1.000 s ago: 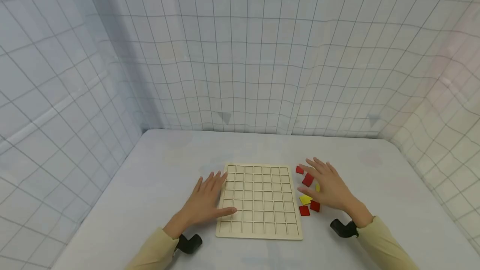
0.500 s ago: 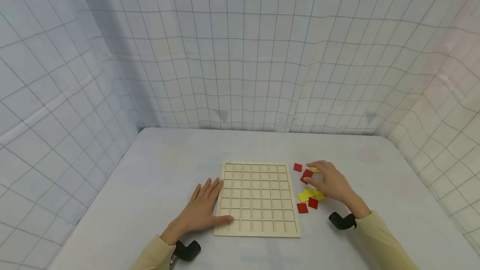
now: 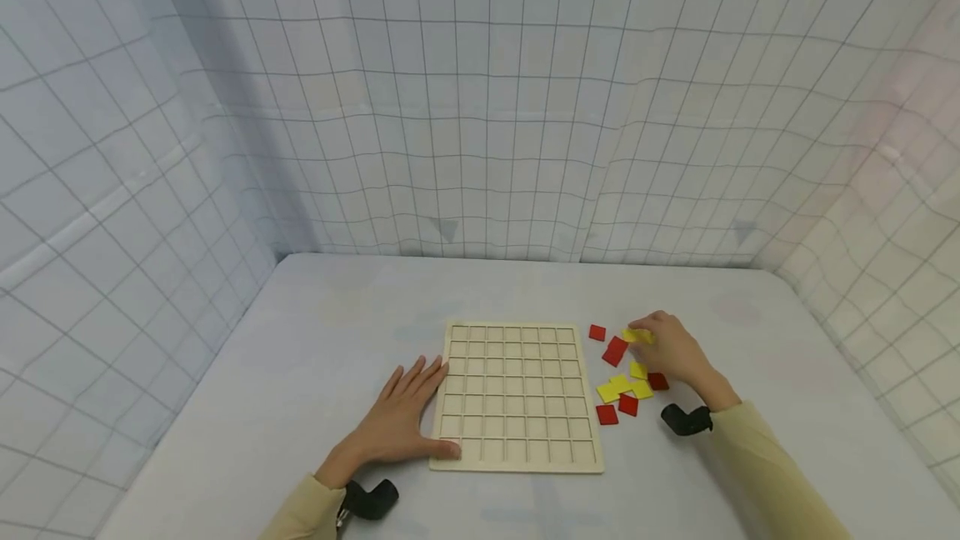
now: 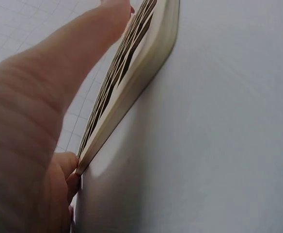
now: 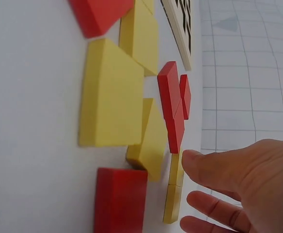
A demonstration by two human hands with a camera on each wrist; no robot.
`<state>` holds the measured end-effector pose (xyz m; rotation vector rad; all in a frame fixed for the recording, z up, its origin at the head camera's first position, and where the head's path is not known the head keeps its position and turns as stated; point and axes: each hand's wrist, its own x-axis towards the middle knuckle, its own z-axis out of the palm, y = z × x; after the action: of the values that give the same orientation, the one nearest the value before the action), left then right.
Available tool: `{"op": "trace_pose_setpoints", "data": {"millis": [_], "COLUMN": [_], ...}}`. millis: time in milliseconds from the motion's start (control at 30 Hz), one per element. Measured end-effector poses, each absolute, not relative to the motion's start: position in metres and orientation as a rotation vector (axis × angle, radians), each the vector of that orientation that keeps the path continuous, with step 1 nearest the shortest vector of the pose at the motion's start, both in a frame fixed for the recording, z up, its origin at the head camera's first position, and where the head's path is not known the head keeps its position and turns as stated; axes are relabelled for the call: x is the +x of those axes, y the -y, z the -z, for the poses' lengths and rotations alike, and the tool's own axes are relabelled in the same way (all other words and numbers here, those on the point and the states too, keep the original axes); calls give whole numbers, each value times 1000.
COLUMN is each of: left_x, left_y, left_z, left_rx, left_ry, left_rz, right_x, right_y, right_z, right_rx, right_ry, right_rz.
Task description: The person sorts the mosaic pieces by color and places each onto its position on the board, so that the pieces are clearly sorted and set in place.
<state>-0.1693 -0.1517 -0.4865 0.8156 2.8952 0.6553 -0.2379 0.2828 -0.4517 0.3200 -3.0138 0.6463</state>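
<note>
A cream board with a grid of shallow square cells lies flat on the table. My left hand rests at its left side, fingers spread against the edge and thumb over the lower left corner. In the left wrist view, fingertips touch the board's rim. At the right, my right hand is over two yellow square tiles lying edge to edge. In the right wrist view its thumb is close beside one of these yellow tiles, its fingers loosely bent; no grip on a tile shows.
Between the board and my right hand lie several red tiles and yellow tiles, some touching or overlapping. A dark red tile lies below my right palm. White grid-patterned curtains surround the table at the back and sides.
My right hand has moved off the lower tiles toward the two upper yellow ones, uncovering the dark red tile. My left hand stays at the board, its thumb slightly lower.
</note>
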Motion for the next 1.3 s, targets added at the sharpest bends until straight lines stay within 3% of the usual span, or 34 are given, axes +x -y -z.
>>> {"op": "trace_pose_setpoints", "data": {"millis": [1300], "left_x": [-165], "left_y": [144], "left_z": [495], "left_rx": [915], "left_ry": [-3016], "left_rz": [-485], "right_x": [-250], "right_y": [-288], "right_z": [450], "right_rx": [207], "right_ry": [3002], "right_rz": [-733]}}
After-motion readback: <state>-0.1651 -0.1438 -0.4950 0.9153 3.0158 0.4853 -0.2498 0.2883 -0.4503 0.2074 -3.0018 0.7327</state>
